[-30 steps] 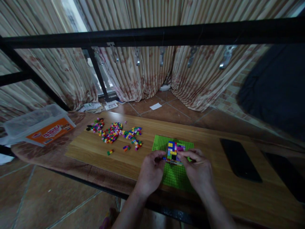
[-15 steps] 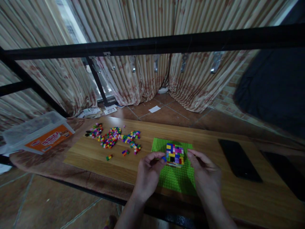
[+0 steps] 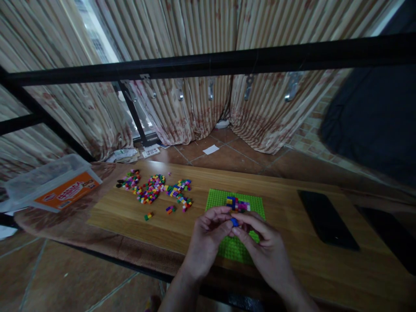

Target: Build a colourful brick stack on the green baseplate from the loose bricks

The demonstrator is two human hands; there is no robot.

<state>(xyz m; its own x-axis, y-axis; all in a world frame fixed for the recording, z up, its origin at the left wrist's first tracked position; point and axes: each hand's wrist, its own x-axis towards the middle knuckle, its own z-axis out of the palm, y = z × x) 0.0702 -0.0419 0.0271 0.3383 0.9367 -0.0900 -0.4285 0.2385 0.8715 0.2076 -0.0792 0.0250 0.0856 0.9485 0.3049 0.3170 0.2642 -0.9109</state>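
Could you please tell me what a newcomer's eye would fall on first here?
Probably the bright green baseplate, with the left hand and right hand above it, at a blue brick. Next, the colourful loose bricks leftward on the wooden board, then the orange-labelled box, far left.

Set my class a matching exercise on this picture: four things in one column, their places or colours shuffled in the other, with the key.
Things
1. blue toy brick
2. studded baseplate
3. translucent plastic tub
4. white paper sheet

Places or colours
A. on the tiled floor
B. green
C. bears an orange label
D. at the fingertips of the left hand and right hand

Pairs: 1-D, 2-B, 3-C, 4-A
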